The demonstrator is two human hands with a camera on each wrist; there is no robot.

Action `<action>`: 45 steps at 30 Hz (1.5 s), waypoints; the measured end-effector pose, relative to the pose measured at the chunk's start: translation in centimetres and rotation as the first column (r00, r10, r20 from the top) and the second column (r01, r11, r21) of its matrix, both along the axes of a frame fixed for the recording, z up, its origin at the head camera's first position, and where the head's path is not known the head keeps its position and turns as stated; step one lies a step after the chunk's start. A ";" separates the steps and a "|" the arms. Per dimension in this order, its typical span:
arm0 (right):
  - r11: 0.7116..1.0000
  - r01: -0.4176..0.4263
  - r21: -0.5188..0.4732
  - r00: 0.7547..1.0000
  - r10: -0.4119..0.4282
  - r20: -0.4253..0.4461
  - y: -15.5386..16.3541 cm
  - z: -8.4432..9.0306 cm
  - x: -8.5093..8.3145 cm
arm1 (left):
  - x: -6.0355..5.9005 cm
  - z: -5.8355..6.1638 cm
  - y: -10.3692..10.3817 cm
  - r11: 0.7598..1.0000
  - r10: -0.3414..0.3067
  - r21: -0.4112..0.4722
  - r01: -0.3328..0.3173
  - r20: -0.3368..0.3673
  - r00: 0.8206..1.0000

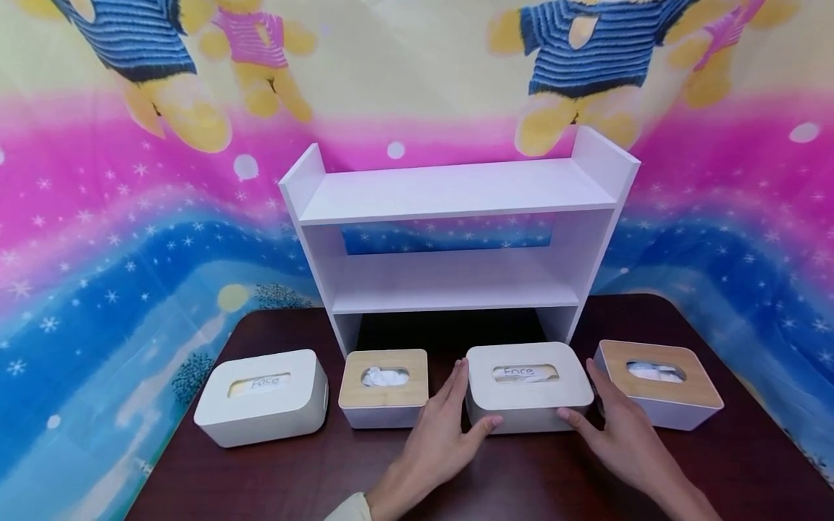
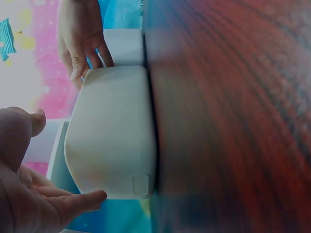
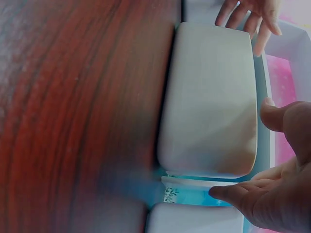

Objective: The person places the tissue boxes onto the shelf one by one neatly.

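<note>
In the head view, our left hand point(image 1: 433, 441) and right hand point(image 1: 625, 438) are cut off at the wrists by the picture's bottom edge, and their fingers cover the two short ends of the white tissue box point(image 1: 528, 387), so we cannot tell how firmly they press. The table point(image 1: 293, 470) is cropped along its near edge. The shelf's point(image 1: 456, 239) lowest opening lies in shadow. The lettering on the box lid is too small to read with certainty. In both wrist views the table wood nearest the camera is badly blurred, and each near hand is cut by the picture's edge. There the box shows only its plain front wall; its lid is hidden.
</note>
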State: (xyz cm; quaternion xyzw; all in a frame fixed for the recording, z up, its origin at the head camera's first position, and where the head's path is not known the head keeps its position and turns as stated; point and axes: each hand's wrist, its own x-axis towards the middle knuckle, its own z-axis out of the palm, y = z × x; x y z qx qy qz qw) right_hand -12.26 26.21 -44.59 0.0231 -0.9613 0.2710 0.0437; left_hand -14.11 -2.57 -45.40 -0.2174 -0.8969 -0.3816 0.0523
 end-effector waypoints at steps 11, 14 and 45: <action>0.999 0.031 -0.026 0.998 -0.029 0.047 0.4 -0.7 -0.4 | -0.3 -0.9 0.2 0.999 0.002 0.054 -0.004 0.042 0.999; 0.999 0.028 -0.033 0.999 -0.027 0.019 0.5 -1.0 -0.3 | -0.4 -1.1 0.2 0.997 0.001 0.073 -0.005 0.048 0.999; 0.991 0.023 -0.133 0.998 -0.032 -0.061 0.4 -0.7 0.0 | -0.6 -0.9 0.2 0.979 0.005 0.205 -0.010 0.028 1.000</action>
